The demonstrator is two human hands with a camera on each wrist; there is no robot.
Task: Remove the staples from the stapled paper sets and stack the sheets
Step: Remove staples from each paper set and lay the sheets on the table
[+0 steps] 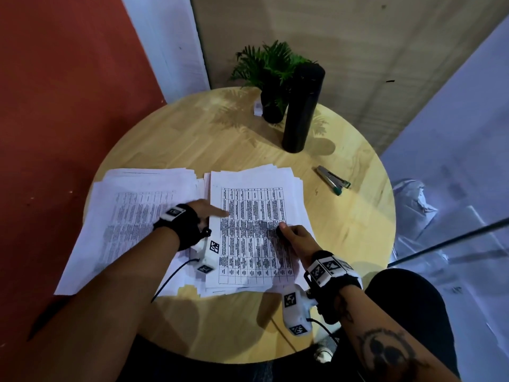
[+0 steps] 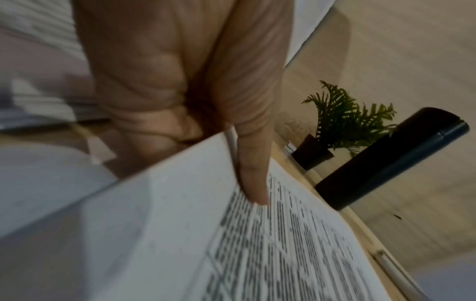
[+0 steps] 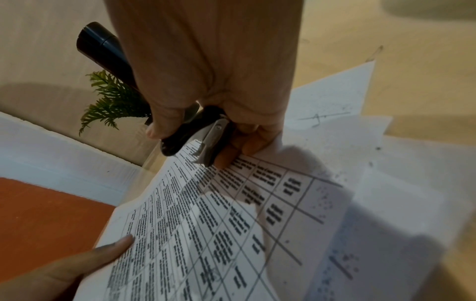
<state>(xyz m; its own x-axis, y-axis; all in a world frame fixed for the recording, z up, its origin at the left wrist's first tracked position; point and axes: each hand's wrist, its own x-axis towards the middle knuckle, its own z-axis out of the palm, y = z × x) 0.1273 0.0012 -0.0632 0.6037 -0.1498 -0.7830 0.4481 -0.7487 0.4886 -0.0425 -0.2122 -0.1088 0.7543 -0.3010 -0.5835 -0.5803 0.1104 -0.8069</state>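
Note:
Two piles of printed paper lie on a round wooden table [image 1: 220,139]. The left pile [image 1: 132,216] is spread loosely. On the right pile, the top sheet [image 1: 248,210] carries a printed grid. My left hand [image 1: 216,213] pinches this sheet [image 2: 283,244] at its left edge, thumb on top and fingers underneath. My right hand [image 1: 289,232] grips a black and metal staple remover [image 3: 203,136] over the sheet [image 3: 206,224], and its lower fingers touch the paper. The left thumb [image 3: 113,250] shows at the sheet's edge in the right wrist view.
A silver stapler [image 1: 333,180] with a green end lies on the table to the right of the piles. A tall black bottle [image 1: 303,106] and a small potted fern [image 1: 272,78] stand at the far side. An orange wall [image 1: 55,106] is on the left.

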